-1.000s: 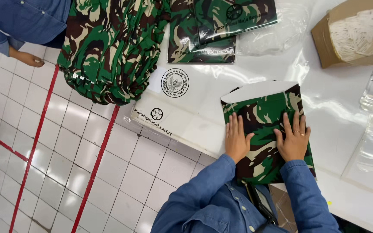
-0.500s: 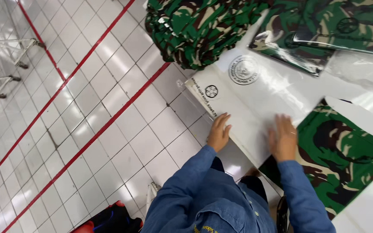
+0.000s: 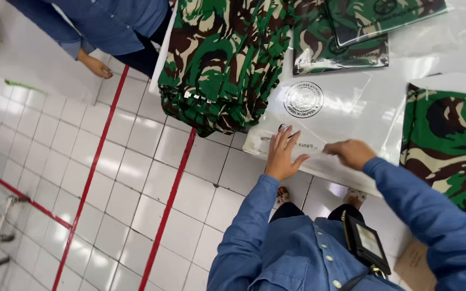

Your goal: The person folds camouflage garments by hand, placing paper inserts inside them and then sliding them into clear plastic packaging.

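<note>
My left hand lies flat, fingers spread, on the near edge of a stack of clear plastic bags with a round printed emblem. Beside it my right hand pinches the edge of the top bag. A folded camouflage garment with a white card behind it lies on the table to the right of my hands.
A tall pile of folded camouflage garments hangs over the table edge on the left. Bagged camouflage packs lie at the back. Another person in blue denim stands at the far end. White floor tiles with red lines lie below.
Both hands left the camouflage garment and moved left onto the stack of plastic bags. The right hand now pinches the top bag's edge. The view has swung.
</note>
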